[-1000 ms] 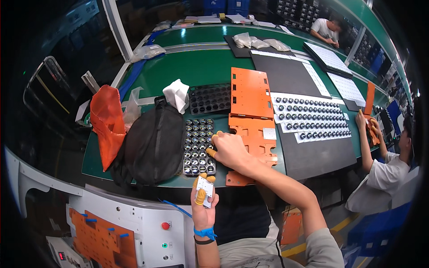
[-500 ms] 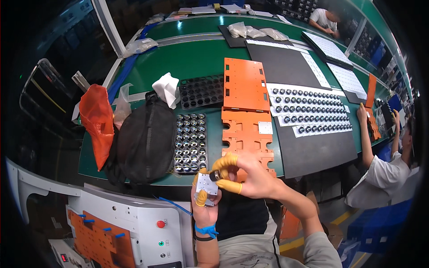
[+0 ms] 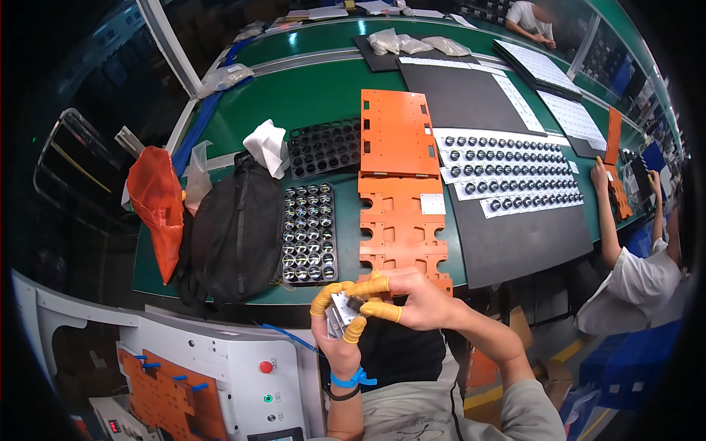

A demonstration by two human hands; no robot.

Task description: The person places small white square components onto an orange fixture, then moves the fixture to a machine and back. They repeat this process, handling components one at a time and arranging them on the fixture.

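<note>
My left hand (image 3: pixel 343 354), in yellow finger cots with a blue band at the wrist, is closed around a small white plate (image 3: pixel 341 306). The plate is tilted, with a greyish piece under it. From the right, my right hand (image 3: pixel 421 300), also in yellow finger cots, pinches a small dark cylindrical part (image 3: pixel 355 302) at the plate's face. Fingers hide much of that part, and I cannot tell whether it is seated on the plate. Both hands meet just in front of the table's near edge.
Beyond my hands stand a black tray (image 3: pixel 335 235) of shiny round parts and an orange fixture (image 3: pixel 397 136). Rows of white strips (image 3: pixel 450 151) with dark round pieces lie on a black mat (image 3: pixel 515 253). A black bag (image 3: pixel 228 235) is left; a co-worker (image 3: pixel 632 287) sits right.
The dark part has come in against the plate, which is now tilted. My left fingers have moved up around the plate's edges, and my right fingers have closed in.
</note>
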